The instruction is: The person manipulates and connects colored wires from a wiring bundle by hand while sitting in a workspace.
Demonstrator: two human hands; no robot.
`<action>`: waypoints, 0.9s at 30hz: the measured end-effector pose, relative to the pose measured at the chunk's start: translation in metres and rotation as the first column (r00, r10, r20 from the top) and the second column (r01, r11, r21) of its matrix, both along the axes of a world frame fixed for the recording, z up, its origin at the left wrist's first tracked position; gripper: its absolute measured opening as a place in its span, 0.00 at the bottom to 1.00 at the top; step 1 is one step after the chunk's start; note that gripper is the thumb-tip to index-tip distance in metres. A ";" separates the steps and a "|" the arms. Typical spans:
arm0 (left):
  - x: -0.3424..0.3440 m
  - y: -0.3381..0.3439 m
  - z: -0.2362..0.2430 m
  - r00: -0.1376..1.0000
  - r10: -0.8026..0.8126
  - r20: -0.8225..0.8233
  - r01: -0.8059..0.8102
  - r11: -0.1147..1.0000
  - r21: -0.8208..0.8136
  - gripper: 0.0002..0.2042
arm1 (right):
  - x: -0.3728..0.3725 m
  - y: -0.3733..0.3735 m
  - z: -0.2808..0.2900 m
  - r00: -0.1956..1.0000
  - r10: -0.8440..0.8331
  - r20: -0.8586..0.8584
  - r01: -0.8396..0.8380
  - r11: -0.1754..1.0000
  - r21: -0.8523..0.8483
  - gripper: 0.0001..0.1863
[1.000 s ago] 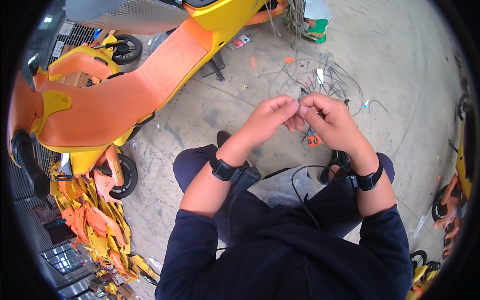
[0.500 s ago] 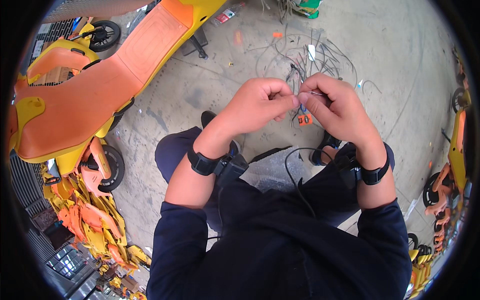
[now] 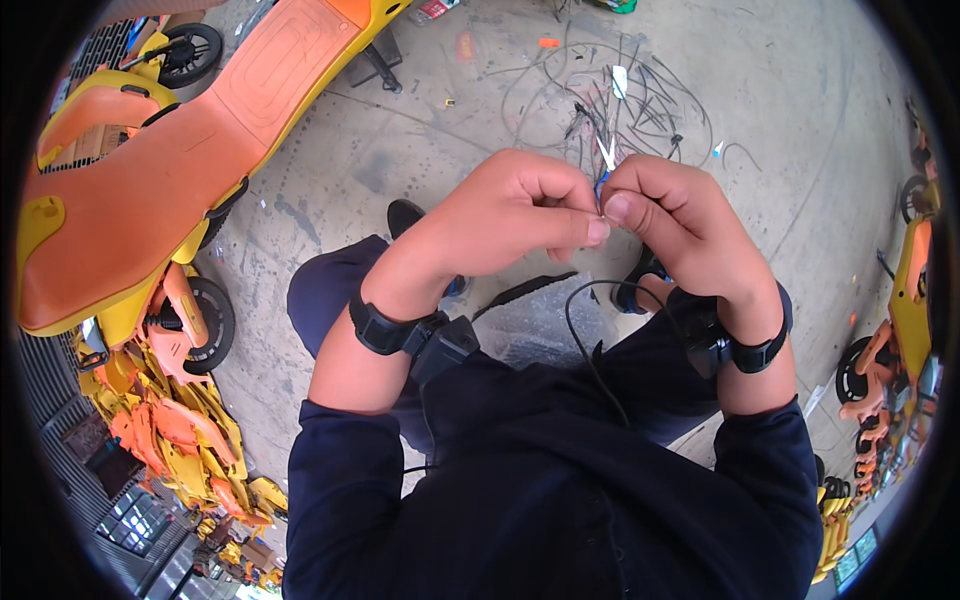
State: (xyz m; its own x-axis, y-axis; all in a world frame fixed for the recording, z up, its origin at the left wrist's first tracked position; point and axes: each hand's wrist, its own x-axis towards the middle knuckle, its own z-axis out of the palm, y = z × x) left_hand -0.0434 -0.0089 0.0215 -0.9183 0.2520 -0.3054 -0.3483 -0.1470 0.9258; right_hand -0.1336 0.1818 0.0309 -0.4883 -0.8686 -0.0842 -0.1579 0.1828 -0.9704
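- Pinching a thin white strip (image 3: 606, 155) between both thumbs and forefingers, the person works it just above the lap, with the tangle of dark wires (image 3: 625, 105) on the concrete floor (image 3: 780, 120) lying directly beyond the strip.
- Left hand (image 3: 515, 215) is curled closed, thumb tip pressed toward the strip; the grip point itself is partly hidden by the knuckles.
- Right hand (image 3: 670, 220) is likewise closed, its thumb meeting the left thumb at the strip, where a small blue part (image 3: 600, 183) shows between the fingers.
- Judged good practice: keep both pinches close together beside the blue part, so the slender strip cannot buckle or slip; pull steadily rather than jerking.
- A black cable (image 3: 585, 335) loops below the strip, across the lap; it is best kept out of the working fingers.
- An orange scooter deck (image 3: 180, 170) lies well to the left of the wires, apart from the work.
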 end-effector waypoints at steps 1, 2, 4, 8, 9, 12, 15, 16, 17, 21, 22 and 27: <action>0.001 0.000 0.002 1.000 0.007 -0.007 -0.007 0.997 0.075 0.08 | 0.001 0.000 0.001 1.000 -0.001 -0.001 0.001 1.000 0.000 0.05; 0.001 0.000 0.001 1.000 0.006 -0.008 -0.006 0.997 0.076 0.08 | 0.001 0.000 0.001 0.999 0.002 0.039 0.000 0.999 -0.051 0.05; 0.003 -0.001 -0.004 0.997 0.009 -0.074 0.006 0.982 0.191 0.07 | 0.002 0.000 0.002 0.997 0.007 0.078 0.002 0.995 -0.104 0.06; 0.004 -0.001 -0.001 0.995 -0.003 -0.099 0.026 0.973 0.231 0.06 | 0.002 0.000 0.005 0.975 0.024 0.222 0.003 0.993 -0.121 0.07; 0.004 -0.002 0.003 0.998 -0.016 -0.066 0.032 0.971 0.239 0.06 | 0.002 0.000 0.006 0.964 0.034 0.263 -0.001 0.992 -0.123 0.07; 0.005 -0.004 0.006 0.999 -0.036 -0.035 0.044 0.965 0.259 0.06 | 0.002 0.000 0.009 0.948 0.055 0.314 -0.013 0.991 -0.134 0.08; 0.005 -0.005 0.003 0.996 -0.055 -0.067 0.072 0.956 0.283 0.06 | 0.002 0.000 0.010 0.959 0.068 0.275 -0.027 0.988 -0.149 0.08; 0.004 -0.005 0.002 0.993 -0.065 -0.094 0.090 0.953 0.291 0.07 | 0.001 0.001 0.010 0.959 0.067 0.274 -0.026 0.988 -0.150 0.08; 0.004 -0.005 0.001 0.993 -0.066 -0.095 0.091 0.953 0.290 0.07 | 0.001 0.001 0.009 0.963 0.073 0.260 -0.032 0.986 -0.162 0.08; 0.005 -0.004 -0.001 0.993 -0.059 -0.099 0.089 0.939 0.332 0.07 | 0.001 0.002 0.008 0.964 0.076 0.254 -0.031 0.983 -0.179 0.08; 0.005 -0.004 -0.002 0.993 -0.064 -0.098 0.094 0.935 0.342 0.06 | 0.000 0.002 0.009 0.965 0.075 0.252 -0.030 0.983 -0.180 0.08; 0.004 0.003 -0.012 0.963 0.162 -0.217 -0.109 0.966 0.235 0.08 | -0.009 0.005 0.004 0.927 -0.075 0.368 0.111 0.991 -0.078 0.13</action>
State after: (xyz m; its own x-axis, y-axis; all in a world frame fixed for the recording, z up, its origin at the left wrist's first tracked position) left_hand -0.0391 -0.0059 0.0100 -0.9872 0.1566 -0.0306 -0.0897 -0.3859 0.9182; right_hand -0.1422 0.1873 0.0349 -0.5185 -0.8337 -0.1899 0.2216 0.0835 -0.9716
